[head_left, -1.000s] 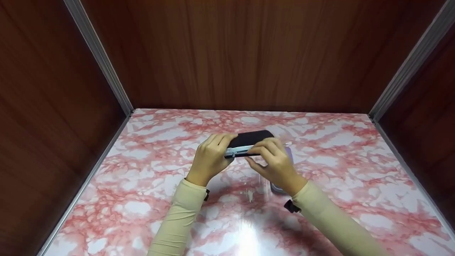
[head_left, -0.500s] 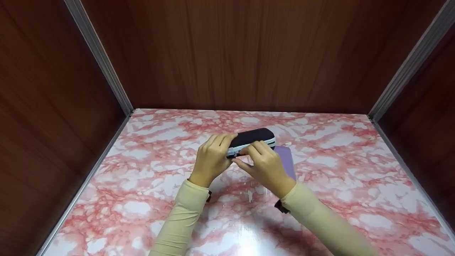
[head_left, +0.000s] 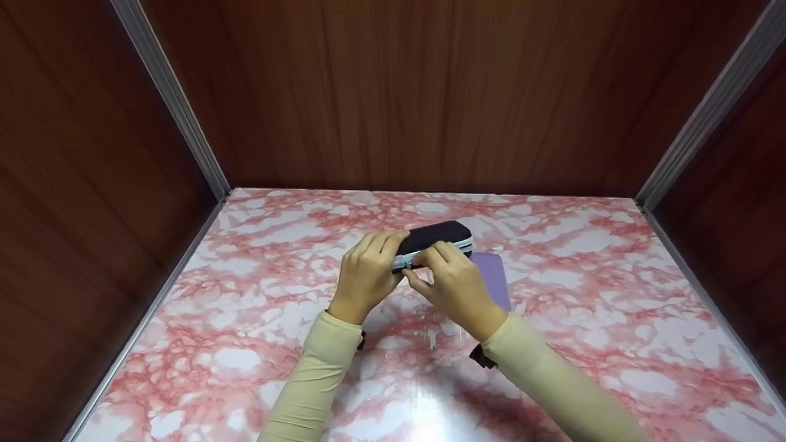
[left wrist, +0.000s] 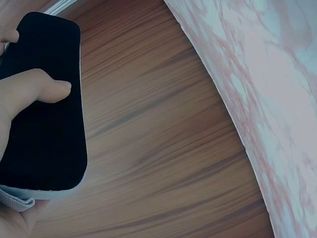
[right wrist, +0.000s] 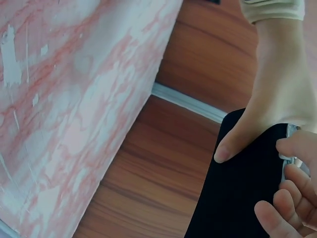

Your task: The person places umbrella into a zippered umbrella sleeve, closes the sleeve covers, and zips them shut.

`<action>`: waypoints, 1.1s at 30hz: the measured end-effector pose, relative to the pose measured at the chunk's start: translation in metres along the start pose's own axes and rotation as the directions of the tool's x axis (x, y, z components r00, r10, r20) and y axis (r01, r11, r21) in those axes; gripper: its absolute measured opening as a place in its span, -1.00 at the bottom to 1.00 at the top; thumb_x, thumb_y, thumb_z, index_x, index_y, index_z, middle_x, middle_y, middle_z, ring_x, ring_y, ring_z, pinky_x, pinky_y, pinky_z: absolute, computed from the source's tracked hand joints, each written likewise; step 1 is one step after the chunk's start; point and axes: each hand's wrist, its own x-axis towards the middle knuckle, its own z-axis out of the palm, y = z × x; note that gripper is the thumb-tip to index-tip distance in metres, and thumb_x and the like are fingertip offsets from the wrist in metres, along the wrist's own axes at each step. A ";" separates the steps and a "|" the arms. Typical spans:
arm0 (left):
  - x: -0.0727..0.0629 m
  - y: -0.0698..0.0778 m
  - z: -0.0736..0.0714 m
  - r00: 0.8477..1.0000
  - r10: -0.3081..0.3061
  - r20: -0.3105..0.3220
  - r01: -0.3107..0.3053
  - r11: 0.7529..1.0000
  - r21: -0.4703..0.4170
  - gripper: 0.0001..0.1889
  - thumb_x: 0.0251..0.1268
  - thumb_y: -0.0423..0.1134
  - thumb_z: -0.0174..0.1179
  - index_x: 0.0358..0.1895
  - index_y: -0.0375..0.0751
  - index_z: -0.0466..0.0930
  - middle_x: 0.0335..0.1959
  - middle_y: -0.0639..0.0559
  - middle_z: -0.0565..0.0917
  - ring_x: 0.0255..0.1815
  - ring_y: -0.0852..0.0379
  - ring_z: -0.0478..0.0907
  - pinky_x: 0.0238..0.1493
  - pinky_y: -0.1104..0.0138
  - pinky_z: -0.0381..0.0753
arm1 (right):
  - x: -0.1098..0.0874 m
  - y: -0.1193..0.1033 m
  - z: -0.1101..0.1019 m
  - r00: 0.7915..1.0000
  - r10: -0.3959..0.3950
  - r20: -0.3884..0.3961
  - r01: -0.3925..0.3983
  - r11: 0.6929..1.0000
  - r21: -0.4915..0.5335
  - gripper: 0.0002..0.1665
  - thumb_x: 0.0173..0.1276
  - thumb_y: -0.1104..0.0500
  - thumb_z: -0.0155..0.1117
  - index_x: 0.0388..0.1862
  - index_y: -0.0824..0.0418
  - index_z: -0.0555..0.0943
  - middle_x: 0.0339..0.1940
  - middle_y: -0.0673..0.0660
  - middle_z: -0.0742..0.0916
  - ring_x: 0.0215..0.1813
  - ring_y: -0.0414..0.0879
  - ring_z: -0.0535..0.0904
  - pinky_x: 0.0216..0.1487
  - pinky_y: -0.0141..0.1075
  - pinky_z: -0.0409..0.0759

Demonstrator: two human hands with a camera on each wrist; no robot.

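In the head view my left hand (head_left: 366,273) grips the left end of a black zip case (head_left: 433,236), held tilted above the table. Its white zip runs along the side facing me. The left thumb (left wrist: 52,90) lies across the flat black face (left wrist: 47,134) in the left wrist view. My right hand (head_left: 457,285) is at the case's near side, by the left end of the zip. In the right wrist view its thumb and forefinger pinch the zip pull (right wrist: 287,157), which is partly hidden by the fingers. The inside of the case is not visible.
A purple flat object with rounded corners (head_left: 491,276) lies on the table behind my right hand, which partly covers it. The red and white marbled table (head_left: 245,307) is bounded by brown wood-grain panels (head_left: 399,92) with metal corner strips (head_left: 178,104).
My right hand has moved left along the zip to the case's left end, uncovering the case's right end and more of the purple object. The left hand keeps its grip; the case has turned slightly.
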 end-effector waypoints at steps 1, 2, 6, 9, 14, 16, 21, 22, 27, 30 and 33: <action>0.000 0.000 0.000 1.000 -0.001 -0.004 0.001 1.000 0.000 -0.62 0.06 -0.29 0.40 0.03 -0.16 0.68 -0.17 0.00 0.71 -0.22 0.02 0.63 -0.21 0.24 0.68 | 0.000 0.000 0.000 1.000 0.000 -0.001 0.000 1.000 0.006 -0.74 0.13 0.19 0.55 -0.36 0.22 0.59 -0.38 0.06 0.59 -0.34 -0.05 0.54 -0.30 -0.24 0.60; 0.000 0.000 0.001 1.000 -0.002 -0.007 0.002 1.000 0.000 -0.61 0.06 -0.29 0.41 0.03 -0.16 0.68 -0.17 0.00 0.71 -0.21 0.02 0.63 -0.20 0.23 0.68 | 0.000 0.000 0.001 1.000 0.000 -0.004 0.000 1.000 0.012 -0.75 0.13 0.20 0.54 -0.37 0.22 0.59 -0.38 0.06 0.59 -0.34 -0.05 0.54 -0.30 -0.24 0.60; -0.001 0.000 0.001 1.000 -0.018 -0.019 0.018 1.000 -0.003 -0.57 -0.01 -0.31 0.42 0.04 -0.16 0.68 -0.16 0.00 0.71 -0.20 0.02 0.64 -0.20 0.22 0.68 | -0.001 0.000 0.005 1.000 -0.006 -0.011 0.007 1.000 0.016 -0.81 0.14 0.23 0.47 -0.37 0.22 0.59 -0.39 0.06 0.59 -0.34 -0.06 0.54 -0.33 -0.25 0.60; -0.001 0.000 0.002 0.999 -0.032 -0.029 0.032 0.999 -0.011 -0.53 -0.06 -0.32 0.43 0.05 -0.14 0.67 -0.16 0.00 0.71 -0.20 0.01 0.64 -0.21 0.21 0.68 | -0.001 -0.002 0.007 1.000 -0.014 -0.020 0.014 1.000 -0.001 -0.84 0.14 0.25 0.43 -0.38 0.22 0.59 -0.39 0.06 0.60 -0.34 -0.07 0.54 -0.33 -0.25 0.61; -0.001 0.002 0.003 0.997 -0.051 -0.065 0.049 0.998 -0.026 -0.54 -0.05 -0.33 0.43 0.04 -0.16 0.68 -0.16 -0.01 0.71 -0.21 0.00 0.64 -0.23 0.20 0.69 | 0.000 -0.004 0.009 0.997 -0.072 -0.041 0.067 0.993 -0.093 -0.83 0.07 0.28 0.41 -0.40 0.25 0.57 -0.41 0.10 0.59 -0.36 -0.02 0.57 -0.35 -0.23 0.64; 0.000 0.003 0.002 0.995 -0.062 -0.073 0.060 0.998 -0.024 -0.55 -0.03 -0.35 0.42 0.04 -0.17 0.68 -0.15 -0.01 0.71 -0.20 0.01 0.64 -0.22 0.20 0.70 | 0.001 -0.003 0.010 0.994 -0.095 -0.048 0.088 0.988 -0.127 -0.82 0.05 0.28 0.41 -0.41 0.25 0.56 -0.42 0.10 0.58 -0.38 -0.01 0.56 -0.39 -0.22 0.64; 0.000 0.004 0.003 0.994 -0.082 -0.068 0.082 0.997 0.002 -0.57 -0.01 -0.34 0.40 0.04 -0.16 0.68 -0.15 -0.01 0.70 -0.18 0.01 0.65 -0.21 0.20 0.70 | 0.002 0.000 0.012 0.992 -0.116 -0.049 0.108 0.983 -0.146 -0.83 0.05 0.28 0.38 -0.42 0.26 0.55 -0.45 0.09 0.56 -0.45 -0.02 0.53 -0.46 -0.23 0.59; -0.001 0.004 0.004 0.994 -0.083 -0.067 0.084 0.996 0.005 -0.56 -0.02 -0.34 0.41 0.04 -0.15 0.68 -0.15 -0.01 0.70 -0.18 0.01 0.65 -0.21 0.20 0.70 | 0.002 0.001 0.012 0.992 -0.119 -0.046 0.111 0.983 -0.146 -0.83 0.04 0.29 0.37 -0.41 0.26 0.54 -0.45 0.09 0.56 -0.45 -0.02 0.52 -0.46 -0.23 0.59; -0.004 0.005 0.006 0.995 -0.089 -0.051 0.089 0.996 0.010 -0.52 -0.08 -0.34 0.45 0.05 -0.15 0.67 -0.14 -0.02 0.70 -0.15 0.00 0.65 -0.20 0.19 0.70 | 0.000 0.004 0.014 0.993 -0.110 -0.032 0.104 0.985 -0.136 -0.84 0.02 0.31 0.34 -0.43 0.24 0.52 -0.47 0.09 0.54 -0.46 -0.02 0.51 -0.46 -0.23 0.58; -0.004 0.005 0.007 0.995 -0.091 -0.037 0.092 0.996 0.011 -0.50 -0.09 -0.34 0.46 0.05 -0.15 0.67 -0.14 -0.02 0.69 -0.14 0.00 0.65 -0.21 0.18 0.70 | -0.001 0.005 0.017 0.994 -0.100 -0.037 0.095 0.987 -0.129 -0.85 0.04 0.31 0.34 -0.45 0.24 0.51 -0.48 0.09 0.53 -0.46 -0.03 0.50 -0.47 -0.24 0.57; -0.004 0.005 0.007 0.995 -0.093 -0.027 0.093 0.996 0.015 -0.50 -0.08 -0.32 0.46 0.06 -0.15 0.67 -0.14 -0.03 0.69 -0.14 0.00 0.65 -0.21 0.18 0.70 | -0.002 0.006 0.018 0.995 -0.091 -0.043 0.086 0.989 -0.122 -0.86 0.08 0.31 0.33 -0.45 0.24 0.51 -0.48 0.09 0.52 -0.47 -0.05 0.49 -0.51 -0.25 0.55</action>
